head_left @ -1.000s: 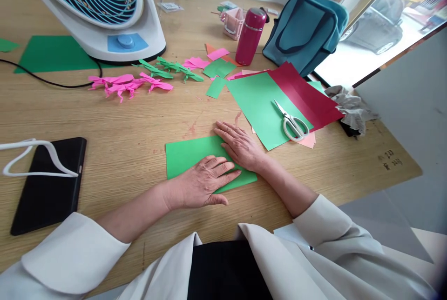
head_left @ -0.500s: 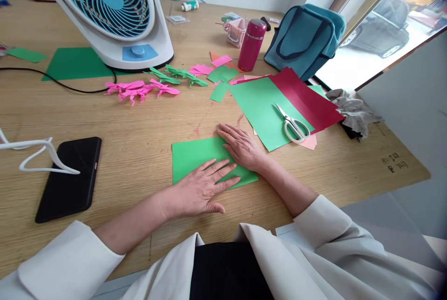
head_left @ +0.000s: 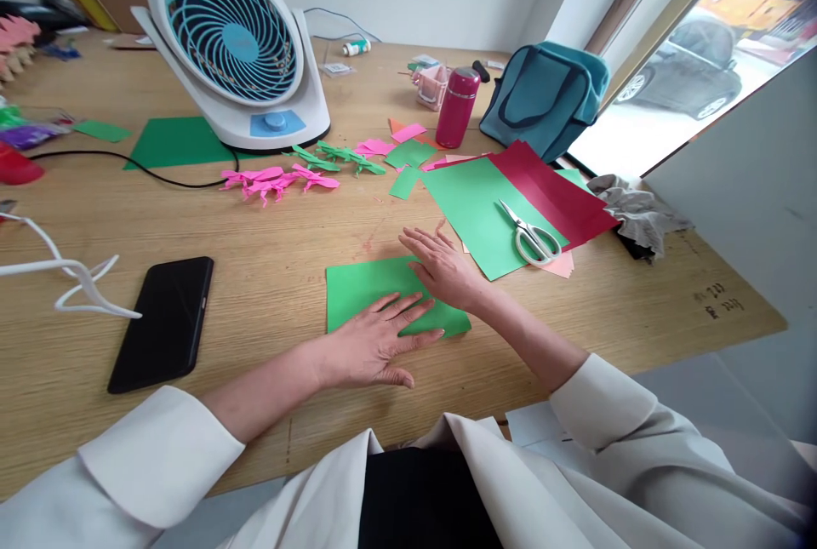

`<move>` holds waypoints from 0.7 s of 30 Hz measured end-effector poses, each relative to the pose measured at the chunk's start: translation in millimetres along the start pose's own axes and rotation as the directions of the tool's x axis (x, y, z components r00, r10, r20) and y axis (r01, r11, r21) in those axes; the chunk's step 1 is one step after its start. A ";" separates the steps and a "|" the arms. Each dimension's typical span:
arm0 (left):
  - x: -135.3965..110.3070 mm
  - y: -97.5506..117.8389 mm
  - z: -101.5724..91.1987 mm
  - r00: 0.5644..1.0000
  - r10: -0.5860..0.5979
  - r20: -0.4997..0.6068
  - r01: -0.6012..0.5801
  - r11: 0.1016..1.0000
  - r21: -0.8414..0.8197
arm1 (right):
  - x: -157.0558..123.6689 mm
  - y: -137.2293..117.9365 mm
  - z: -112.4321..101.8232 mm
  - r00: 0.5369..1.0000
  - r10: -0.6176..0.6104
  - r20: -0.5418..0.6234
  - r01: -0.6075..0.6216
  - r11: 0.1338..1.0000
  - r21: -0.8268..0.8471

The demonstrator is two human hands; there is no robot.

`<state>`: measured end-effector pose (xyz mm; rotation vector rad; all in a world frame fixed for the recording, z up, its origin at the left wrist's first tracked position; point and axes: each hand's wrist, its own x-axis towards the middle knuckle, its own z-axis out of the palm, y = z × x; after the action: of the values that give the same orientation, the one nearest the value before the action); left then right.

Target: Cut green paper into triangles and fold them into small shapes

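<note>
A green sheet of paper (head_left: 357, 289), which looks folded, lies on the wooden table in front of me. My left hand (head_left: 376, 340) rests flat across its near part, fingers spread and pointing right. At the sheet's right end is my right hand (head_left: 443, 268), fingers stretched out and close together, nothing held in it. The two hands are near each other but apart. Under the right hand, part of the paper is hidden. Scissors with white handles (head_left: 533, 236) lie to the right on a larger light green sheet (head_left: 463, 204), which overlaps a dark red sheet (head_left: 558, 196).
Folded pink paper figures (head_left: 274, 181) and green ones (head_left: 341, 157) sit beyond my hands, before a fan (head_left: 236, 42). On the left lies a black phone (head_left: 162, 323) beside a white cable (head_left: 82, 281). A magenta flask (head_left: 458, 106) and a teal bag (head_left: 549, 98) stand at the back.
The camera view has tilted up and shifted left, showing more of the table's left side. My hands stay spread over the green paper; the right one seems slightly raised.
</note>
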<state>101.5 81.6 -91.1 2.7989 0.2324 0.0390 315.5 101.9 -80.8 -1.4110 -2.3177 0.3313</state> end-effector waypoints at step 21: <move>-15.1 15.8 10.1 0.993 -0.120 0.010 0.119 0.991 0.057 | 4.2 -3.6 33.3 0.950 -0.312 -0.033 0.307 0.900 0.310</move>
<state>89.7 61.2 -95.5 2.8342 0.4038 -0.0146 295.7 104.2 -108.0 -0.8755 -2.3287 0.5838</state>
